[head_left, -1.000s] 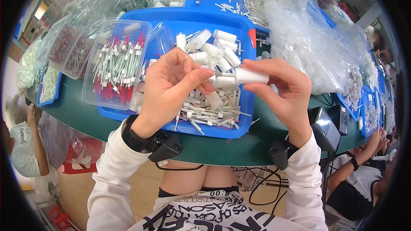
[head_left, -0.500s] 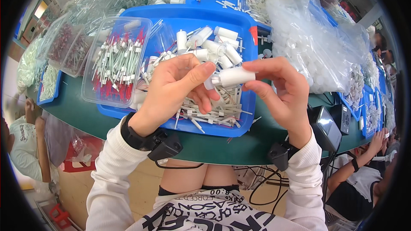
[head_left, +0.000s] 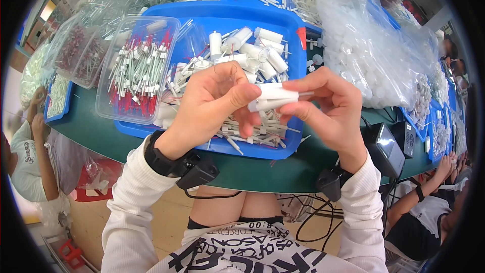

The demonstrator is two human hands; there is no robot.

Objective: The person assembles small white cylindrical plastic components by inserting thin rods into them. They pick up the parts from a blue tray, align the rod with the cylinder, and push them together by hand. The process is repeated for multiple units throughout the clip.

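Observation:
Between my two hands, above a blue tray (head_left: 212, 14), is a white plastic cylinder (head_left: 275, 96) with a thin pin sticking out of its right end. My left hand (head_left: 209, 103) pinches its left end between thumb and forefinger, the other fingers curled below. My right hand (head_left: 331, 108) grips the right end with thumb and fingertips. Similar white cylinders (head_left: 268, 35) lie heaped in the tray, some with clear sleeves. Thin white rods with red wires (head_left: 257, 134) are strewn under my hands.
A clear plastic box (head_left: 137, 71) of white and red wired rods stands on the tray's left part. Right of the tray sits a clear bag (head_left: 364, 65) of white pieces. Dark devices (head_left: 386, 146) and cables are at the right table edge. Other people sit at both sides.
The cylinder has turned in my fingers, and a thin pin now shows at its right end. My right fingers have shifted along it. My left thumb has moved slightly right and down.

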